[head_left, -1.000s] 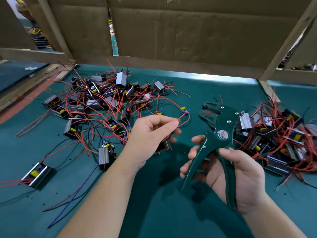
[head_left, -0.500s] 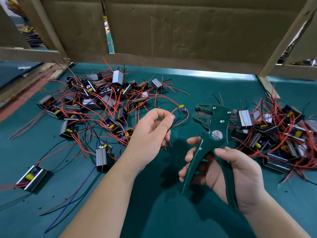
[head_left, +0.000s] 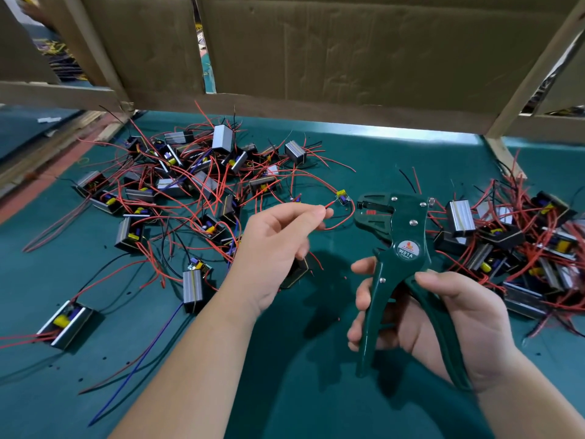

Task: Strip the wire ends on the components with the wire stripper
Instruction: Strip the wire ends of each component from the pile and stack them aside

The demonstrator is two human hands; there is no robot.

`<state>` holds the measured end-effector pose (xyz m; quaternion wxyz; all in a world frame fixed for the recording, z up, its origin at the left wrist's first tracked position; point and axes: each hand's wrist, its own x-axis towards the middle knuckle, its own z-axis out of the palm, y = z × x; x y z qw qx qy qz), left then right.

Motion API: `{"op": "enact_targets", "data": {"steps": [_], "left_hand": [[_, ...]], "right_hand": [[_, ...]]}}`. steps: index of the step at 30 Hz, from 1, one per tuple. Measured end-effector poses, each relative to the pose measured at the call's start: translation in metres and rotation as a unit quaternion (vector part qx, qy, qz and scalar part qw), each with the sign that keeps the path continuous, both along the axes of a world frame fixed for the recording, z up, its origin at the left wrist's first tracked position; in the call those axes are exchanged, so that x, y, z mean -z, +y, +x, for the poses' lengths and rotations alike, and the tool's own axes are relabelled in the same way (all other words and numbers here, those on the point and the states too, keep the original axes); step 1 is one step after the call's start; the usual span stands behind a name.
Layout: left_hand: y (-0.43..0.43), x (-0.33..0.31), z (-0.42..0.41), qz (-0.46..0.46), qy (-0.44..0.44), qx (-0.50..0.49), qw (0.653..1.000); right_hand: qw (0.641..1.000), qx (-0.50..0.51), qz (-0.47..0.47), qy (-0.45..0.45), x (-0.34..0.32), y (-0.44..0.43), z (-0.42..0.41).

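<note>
We see one green table [head_left: 300, 400], closed at the back by a cardboard wall [head_left: 348, 52]. On it lie two heaps of components with red wires: a left heap [head_left: 190, 185], wide and loose, and a right heap [head_left: 512, 248], packed tighter. The tangle is too thick for us to count either one. Two single components lie apart from the left heap, one at the near left [head_left: 65, 324] and one nearer the middle [head_left: 192, 288].

Our two hands are held between the heaps. The right hand [head_left: 459, 318] grips the one wire stripper [head_left: 402, 248] upright, thumb over one handle and fingers curled round the other. The handles are spread and the head points left. The left hand [head_left: 275, 248] pinches one red wire [head_left: 330, 204] between thumb and forefinger, just beside the stripper's head but not in it. That wire runs to a small board [head_left: 342, 197] with a yellow part.

Against half a second ago, the pinch sits closer to the head, and the right hand's grip is unchanged.
</note>
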<state>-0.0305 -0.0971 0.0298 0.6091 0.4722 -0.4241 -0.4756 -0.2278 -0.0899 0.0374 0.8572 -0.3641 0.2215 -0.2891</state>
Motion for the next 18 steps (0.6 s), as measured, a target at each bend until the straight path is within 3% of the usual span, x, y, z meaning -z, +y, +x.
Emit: {"op": "enact_targets", "data": {"steps": [6, 11, 18], "left_hand": [[0.0003, -0.0011, 0.0025, 0.033, 0.033, 0.009, 0.999], [0.0025, -0.0046, 0.0011, 0.040, 0.007, 0.014, 0.999], [0.0059, -0.0046, -0.0037, -0.012, -0.107, 0.039, 0.993]], "right_hand": [[1.000, 0.012, 0.000, 0.003, 0.0014, 0.0006, 0.0005], [1.000, 0.020, 0.008, 0.002, 0.0004, 0.0001, 0.0005], [0.999, -0.037, 0.012, -0.014, -0.0029, 0.0004, -0.0018]]}}
